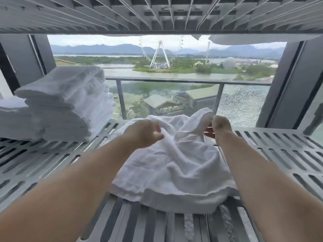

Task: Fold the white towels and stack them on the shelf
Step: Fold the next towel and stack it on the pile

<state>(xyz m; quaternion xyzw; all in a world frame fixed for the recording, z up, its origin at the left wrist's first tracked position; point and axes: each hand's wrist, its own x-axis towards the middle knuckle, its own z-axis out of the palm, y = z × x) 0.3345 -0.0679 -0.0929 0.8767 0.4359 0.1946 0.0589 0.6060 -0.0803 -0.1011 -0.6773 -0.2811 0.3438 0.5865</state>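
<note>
The left grip [145, 132] is closed to a pinch: thumb and curled fingers nip a ridge of the white towel [174, 163] at its far left part. The right grip [219, 127] is curled too, knuckles up, and holds a raised flap of the same towel at its far right corner, so the cloth stands up in a small hood just beside it. Both bare forearms reach in from the near edge, well apart, with the towel between them.

The towel lies rumpled on the middle of the grey slotted shelf [279, 151], its near hem across the front slats. To the left on the same shelf stands a stack of folded towels [61, 105], apart from the loose one.

Overhead is the ribbed underside of the upper shelf [157, 13] — a further white cloth [244, 40] shows at its far edge on the right. Behind, a window gives onto a balcony rail [174, 80], water and a big wheel [160, 51].
</note>
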